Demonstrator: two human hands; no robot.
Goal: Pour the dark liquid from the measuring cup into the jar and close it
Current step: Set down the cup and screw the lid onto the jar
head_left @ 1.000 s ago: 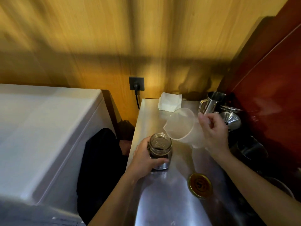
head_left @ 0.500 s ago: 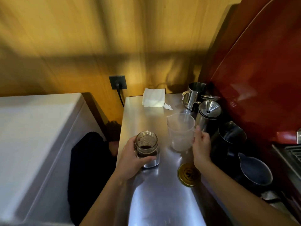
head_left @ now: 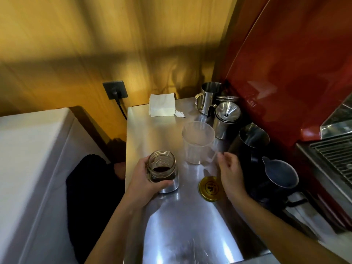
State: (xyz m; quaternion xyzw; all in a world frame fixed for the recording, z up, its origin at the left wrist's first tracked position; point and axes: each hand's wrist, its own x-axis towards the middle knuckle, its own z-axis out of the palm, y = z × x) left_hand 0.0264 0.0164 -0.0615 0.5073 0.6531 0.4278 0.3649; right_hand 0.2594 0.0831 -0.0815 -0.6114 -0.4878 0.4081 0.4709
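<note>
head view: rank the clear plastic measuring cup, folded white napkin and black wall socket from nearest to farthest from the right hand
From the right hand:
1. Clear plastic measuring cup, just ahead, slightly left.
2. Folded white napkin, at the steel counter's far edge.
3. Black wall socket, on the wooden wall, far left.

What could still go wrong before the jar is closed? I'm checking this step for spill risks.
The jar is open with dark liquid inside, held only by the left hand near the counter edge; a bump could spill it. The right hand, reaching for the gold lid, could knock the empty measuring cup.
</note>
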